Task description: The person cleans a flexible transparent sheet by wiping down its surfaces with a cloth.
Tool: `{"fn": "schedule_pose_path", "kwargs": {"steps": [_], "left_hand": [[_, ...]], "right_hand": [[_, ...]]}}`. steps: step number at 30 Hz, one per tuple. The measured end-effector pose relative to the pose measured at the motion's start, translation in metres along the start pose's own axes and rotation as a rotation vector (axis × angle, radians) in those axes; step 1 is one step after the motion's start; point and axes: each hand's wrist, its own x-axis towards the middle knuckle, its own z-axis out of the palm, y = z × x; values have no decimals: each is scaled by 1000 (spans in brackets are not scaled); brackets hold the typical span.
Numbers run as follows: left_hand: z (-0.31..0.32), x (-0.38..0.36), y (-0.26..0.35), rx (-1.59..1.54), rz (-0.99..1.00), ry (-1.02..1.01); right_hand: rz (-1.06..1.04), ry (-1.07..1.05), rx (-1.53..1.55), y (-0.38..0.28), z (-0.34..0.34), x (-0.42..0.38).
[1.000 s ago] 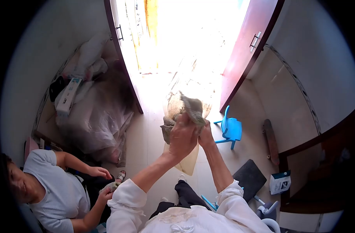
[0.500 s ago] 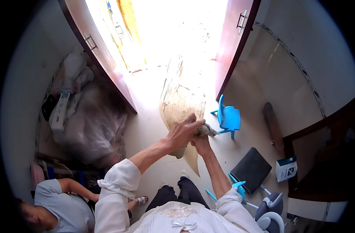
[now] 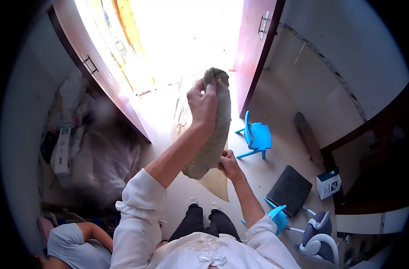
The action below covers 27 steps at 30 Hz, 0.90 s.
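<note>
A damp-looking grey-green cloth [image 3: 210, 143] hangs stretched lengthwise in front of me. My left hand [image 3: 203, 103] pinches its bunched far end, with the arm reaching out toward the doorway. Lower down, my right hand [image 3: 230, 165] is closed at the cloth's near right edge. Behind the cloth shows a pale, stained sheet-like thing [image 3: 215, 186] that narrows to a point near me; the cloth and my left arm hide much of it.
A blue child's chair [image 3: 257, 136] stands right of my hands. Beyond it lies a skateboard [image 3: 308, 139]. A dark flat panel [image 3: 288, 190] and a white box [image 3: 328, 183] are lower right. Plastic-wrapped goods [image 3: 106, 157] lie left, near a person [image 3: 77, 244]. Double doors [image 3: 258, 54] stand open ahead.
My left hand has moved away from my right toward the doorway, drawing the bunched cloth out long. My right hand stays low. The person at left has bent lower, and my view has shifted slightly.
</note>
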Motion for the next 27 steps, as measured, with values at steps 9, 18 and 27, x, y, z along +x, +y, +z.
{"fn": "schedule_pose_path", "kwargs": {"steps": [9, 18, 27], "left_hand": [[-83, 88, -43, 294, -300, -37], [-211, 60, -65, 324, -423, -145], [-248, -10, -90, -642, -749, -940]], "right_hand": [[-216, 96, -95, 12, 19, 15], [-253, 163, -323, 20, 23, 34], [-177, 144, 160, 42, 37, 17]]}}
